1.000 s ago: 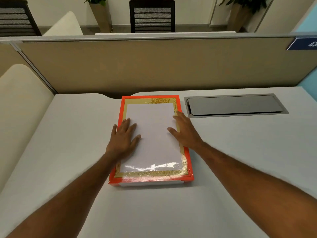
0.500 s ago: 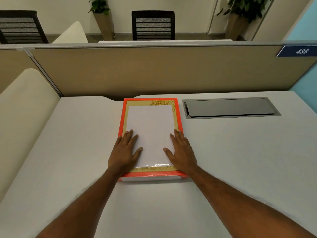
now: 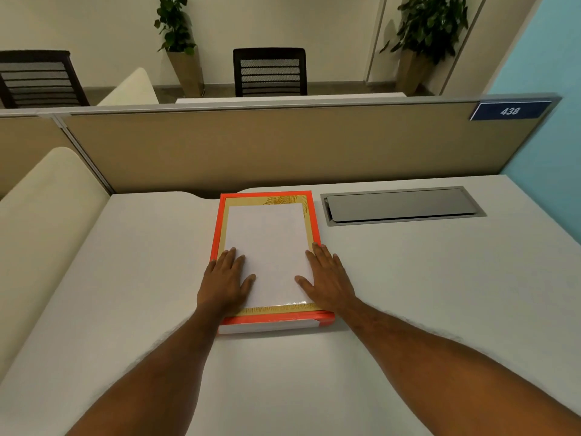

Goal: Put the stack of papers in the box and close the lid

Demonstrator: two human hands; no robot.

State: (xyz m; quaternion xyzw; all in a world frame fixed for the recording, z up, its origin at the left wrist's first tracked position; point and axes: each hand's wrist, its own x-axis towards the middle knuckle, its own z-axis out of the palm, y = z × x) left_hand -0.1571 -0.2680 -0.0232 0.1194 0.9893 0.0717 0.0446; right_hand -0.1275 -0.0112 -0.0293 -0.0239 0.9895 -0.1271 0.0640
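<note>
left hand (image 3: 225,282): flat, palm down, fingers spread, gripping nothing, on lid's lower-left corner | right hand (image 3: 327,277): flat, spread, gripping nothing, on lower-right edge | box (image 3: 267,320): centre frame on matte white desk (image 3: 424,278), lid (image 3: 265,247) shut, glossy, orange rim, gold border, white rectangular panel | papers: not visible

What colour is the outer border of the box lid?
Bright orange-red on the box lid, with a gold inner band; the head view shows it.
</note>
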